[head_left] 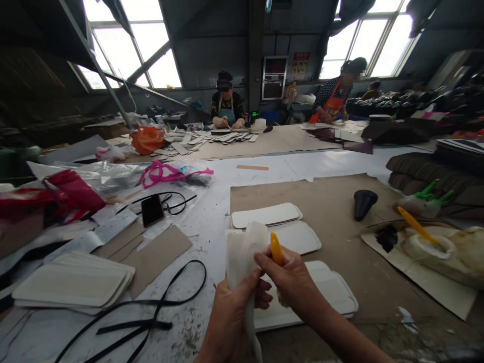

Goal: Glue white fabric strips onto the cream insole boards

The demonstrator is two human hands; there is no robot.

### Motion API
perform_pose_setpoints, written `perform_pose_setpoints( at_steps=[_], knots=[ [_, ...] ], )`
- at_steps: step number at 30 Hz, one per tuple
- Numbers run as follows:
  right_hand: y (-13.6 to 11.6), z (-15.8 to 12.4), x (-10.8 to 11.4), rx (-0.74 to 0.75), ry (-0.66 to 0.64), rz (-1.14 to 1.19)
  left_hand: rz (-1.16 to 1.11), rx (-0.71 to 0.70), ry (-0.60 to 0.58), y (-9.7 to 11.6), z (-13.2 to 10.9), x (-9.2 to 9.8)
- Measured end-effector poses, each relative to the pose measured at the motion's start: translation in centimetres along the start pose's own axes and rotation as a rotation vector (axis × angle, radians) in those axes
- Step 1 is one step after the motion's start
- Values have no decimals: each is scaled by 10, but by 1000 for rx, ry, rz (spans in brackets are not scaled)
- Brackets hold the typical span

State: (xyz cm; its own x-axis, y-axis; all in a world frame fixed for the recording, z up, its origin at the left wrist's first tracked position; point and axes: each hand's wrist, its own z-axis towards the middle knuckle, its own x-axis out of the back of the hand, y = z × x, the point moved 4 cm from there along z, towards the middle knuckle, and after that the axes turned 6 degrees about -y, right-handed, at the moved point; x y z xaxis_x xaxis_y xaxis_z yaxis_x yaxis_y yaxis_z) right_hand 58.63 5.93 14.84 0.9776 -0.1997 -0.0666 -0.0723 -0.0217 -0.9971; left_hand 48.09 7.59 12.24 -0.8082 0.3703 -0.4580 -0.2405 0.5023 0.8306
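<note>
A cream, limp strip of sheet material (242, 252) stands upright in front of me, its top edge curling over. My left hand (236, 307) is closed around its lower part. A tool with a yellow handle (276, 248) rises from my right hand (293, 277), which is closed around it; its working end is mostly hidden under the palm. The right thumb and fingertips also meet the strip's edge. Just beyond and beneath my hands lie cream rounded panels: a front stack (321, 290), a middle one (298, 238) and a far one (266, 216).
At right, a glue-smeared pot (434, 249) holds another yellow handle (416, 224); a black cone (365, 202) lies nearby. Left are stacked cream panels (71, 282), black straps (162, 302), a phone (152, 210) and plastic bags (102, 176). Two co-workers (227, 108) (333, 98) work across the table.
</note>
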Motion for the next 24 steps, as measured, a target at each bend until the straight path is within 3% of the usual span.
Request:
perform_pose_setpoints(
  at_steps=[4,8,10,12,15,17,19,21,24],
  knots=[
    [10,-5,7,-9,46,-128,46,-48,80,-8,-1,0],
    [3,-6,24,125,266,-436,76,-48,116,-13,-5,1],
    [1,-5,34,87,352,-341,69,-21,133,-19,-10,2],
    [1,-5,41,-9,378,-77,55,25,155,-30,-17,4],
    [-7,-7,47,-97,291,256,37,113,140,-48,-27,11],
    [-21,-7,56,-82,222,284,111,137,117,-54,-31,21],
    [-36,-4,73,-22,219,162,180,125,156,-50,-31,37],
    [-46,6,91,-11,198,-104,138,74,252,-36,-24,54],
    [-38,33,96,-130,-99,-567,-19,32,316,-12,0,69]
  ],
)
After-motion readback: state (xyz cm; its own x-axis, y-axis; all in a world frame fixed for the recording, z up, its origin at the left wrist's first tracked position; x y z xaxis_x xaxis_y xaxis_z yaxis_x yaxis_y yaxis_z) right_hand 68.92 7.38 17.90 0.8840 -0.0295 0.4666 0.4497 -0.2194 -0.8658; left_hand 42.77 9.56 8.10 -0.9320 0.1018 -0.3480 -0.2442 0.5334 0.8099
